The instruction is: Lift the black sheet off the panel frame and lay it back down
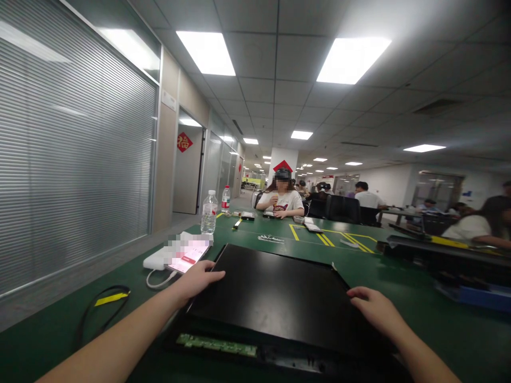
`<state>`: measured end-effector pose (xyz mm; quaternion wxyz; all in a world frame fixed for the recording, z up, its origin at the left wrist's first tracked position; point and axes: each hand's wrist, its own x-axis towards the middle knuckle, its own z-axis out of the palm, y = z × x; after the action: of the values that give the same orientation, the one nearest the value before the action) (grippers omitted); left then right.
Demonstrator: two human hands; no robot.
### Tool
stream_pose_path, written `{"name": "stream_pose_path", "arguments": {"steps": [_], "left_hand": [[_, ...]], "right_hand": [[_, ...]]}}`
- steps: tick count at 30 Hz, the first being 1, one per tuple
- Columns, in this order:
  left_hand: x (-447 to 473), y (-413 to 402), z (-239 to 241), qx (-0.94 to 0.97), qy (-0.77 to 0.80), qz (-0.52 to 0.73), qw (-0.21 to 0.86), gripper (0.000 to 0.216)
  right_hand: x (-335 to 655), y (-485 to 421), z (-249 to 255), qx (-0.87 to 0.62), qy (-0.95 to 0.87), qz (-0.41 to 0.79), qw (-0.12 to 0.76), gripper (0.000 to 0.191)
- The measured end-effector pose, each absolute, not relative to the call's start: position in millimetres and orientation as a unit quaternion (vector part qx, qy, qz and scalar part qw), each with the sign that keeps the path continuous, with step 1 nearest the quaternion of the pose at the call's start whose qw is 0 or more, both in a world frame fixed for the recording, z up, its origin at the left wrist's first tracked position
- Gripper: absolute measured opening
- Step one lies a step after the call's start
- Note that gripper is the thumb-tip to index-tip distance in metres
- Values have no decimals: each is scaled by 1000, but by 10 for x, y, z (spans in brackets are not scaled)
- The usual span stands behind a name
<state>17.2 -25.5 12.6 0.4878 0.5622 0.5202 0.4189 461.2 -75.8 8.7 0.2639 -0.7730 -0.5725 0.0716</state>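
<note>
A flat black display panel lies before me, its glossy face up. My left hand grips its left edge, thumb on top and the fingers partly hidden at the side. On the opposite edge, my right hand holds the panel with bent fingers near the far right corner. Along the near side, a green circuit board strip shows beside a dark frame edge. I cannot tell whether the panel rests fully in that frame or is slightly raised.
Left of the panel are a lit phone with a white cable, a water bottle and a black strap. Dark frame parts and a blue tray lie right. A person sits across the green table.
</note>
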Motion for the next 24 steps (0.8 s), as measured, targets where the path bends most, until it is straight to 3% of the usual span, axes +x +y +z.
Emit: {"name": "stream_pose_path", "arguments": {"steps": [8,17,24], "left_hand": [[179,-327,185,556,503,418,513,42],[194,-316,207,593,501,443,448,30],[213,-307,260,572,433,470,515,40]], "right_hand": [[4625,-740,50,-763,-579,93,273,29],[4588,-776,99,-771,-560,86,292,32],[4620,-734,111,-786,-541,103,282,41]]}}
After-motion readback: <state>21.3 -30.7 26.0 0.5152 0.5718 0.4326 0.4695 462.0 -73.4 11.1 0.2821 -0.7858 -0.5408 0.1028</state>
